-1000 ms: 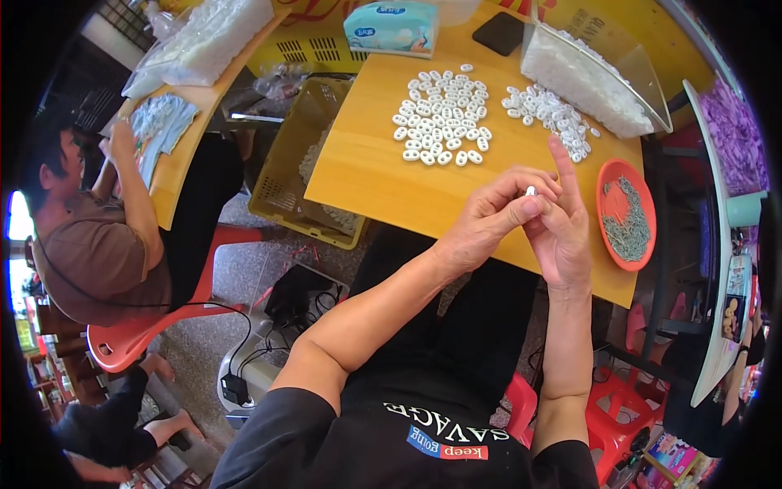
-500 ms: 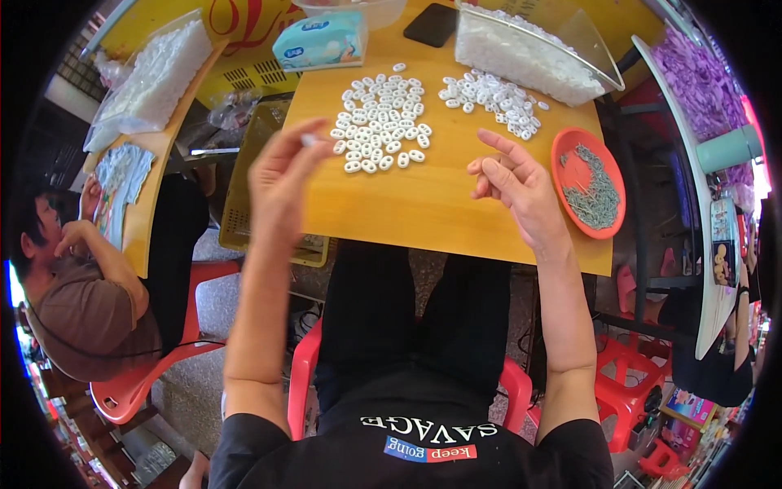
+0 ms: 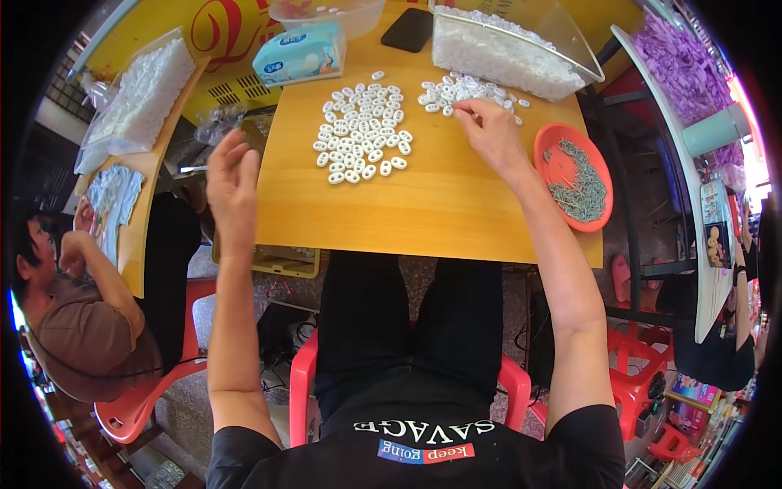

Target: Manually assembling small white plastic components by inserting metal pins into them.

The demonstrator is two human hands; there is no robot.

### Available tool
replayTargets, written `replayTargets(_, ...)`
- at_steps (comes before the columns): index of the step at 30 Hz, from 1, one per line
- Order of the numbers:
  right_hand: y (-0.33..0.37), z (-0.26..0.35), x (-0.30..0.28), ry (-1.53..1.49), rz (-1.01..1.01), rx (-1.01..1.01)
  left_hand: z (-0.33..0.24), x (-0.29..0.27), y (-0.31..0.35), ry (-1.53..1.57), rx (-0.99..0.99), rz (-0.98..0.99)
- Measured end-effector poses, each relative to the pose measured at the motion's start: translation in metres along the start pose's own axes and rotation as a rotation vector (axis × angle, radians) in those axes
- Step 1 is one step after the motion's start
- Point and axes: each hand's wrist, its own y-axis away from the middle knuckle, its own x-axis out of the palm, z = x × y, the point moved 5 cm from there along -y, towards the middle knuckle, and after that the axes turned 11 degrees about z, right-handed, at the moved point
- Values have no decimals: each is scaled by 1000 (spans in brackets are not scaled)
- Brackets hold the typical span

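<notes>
1. Left hand (image 3: 232, 196): raised by the left edge of the table (image 3: 407, 218), apart from the spread pieces. Fingers bent and bunched fairly narrow, slightly blurred; from where I stand, cannot tell whether anything is in them.
2. Right hand (image 3: 497, 140): over the table, fingertips at the near edge of the loose pile (image 3: 464, 86). Thumb and forefinger drawn close together; cannot tell whether a piece sits between them.
3. Spread pieces (image 3: 364, 125): small white ovals, two dark holes on most, laid out left of the pile with bare wood between the two groups. One piece lies slightly apart at the far end.
4. Clear box (image 3: 513, 72): just behind the pile, heaped with white pieces.
5. Red dish (image 3: 559, 169): near the table's right edge, beside the right forearm. Grey pins (image 3: 580, 197) inside, mostly toward the near and right side.
6. Far end of table: tissue pack (image 3: 299, 54) at left, plastic tub (image 3: 358, 18) behind it, black phone (image 3: 407, 30) between tub and box.
7. To the left: a co-worker (image 3: 90, 330) in brown, seated at a side table (image 3: 134, 254) bearing a light-blue cloth (image 3: 116, 196).
</notes>
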Motion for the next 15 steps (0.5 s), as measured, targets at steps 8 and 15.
replayTargets(8, 0, 22, 17, 322, 25, 7, -55, 142, 29, 486, 17, 381)
replayTargets(15, 32, 50, 5, 203, 29, -235, -41, 207, 52, 666, -156, 505)
